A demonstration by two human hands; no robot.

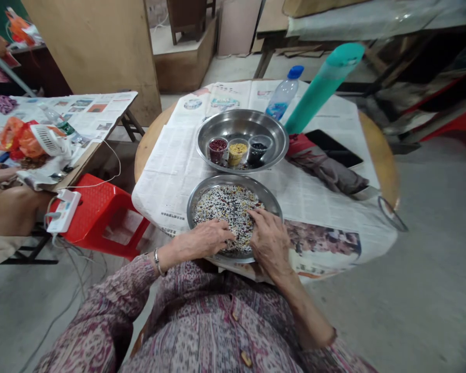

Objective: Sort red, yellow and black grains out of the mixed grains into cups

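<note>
A round metal tray (192, 197) in front of me holds a spread of mixed grains (221, 204), mostly white and black with yellow and reddish ones. Over its left front part is my left hand (209, 237), fingers bent together and tips at the grains; anything pinched is too small to see. My right hand (272, 239) rests over the right side, index finger stretched onto the grains and the fingers apart. Behind stands a larger metal basin (241, 118) with three clear cups: dark red beans (218, 147), yellow grains (237, 149) and black beans (258, 147).
Newspaper (159, 166) covers the round table. Toward the back right are a water bottle (283, 96), a tall green cylinder (322, 85), a dark folded umbrella (330, 168) and a black tablet (334, 147). At left, a red stool (101, 207) carries a power strip (64, 212); another person's arm (8, 207) shows.
</note>
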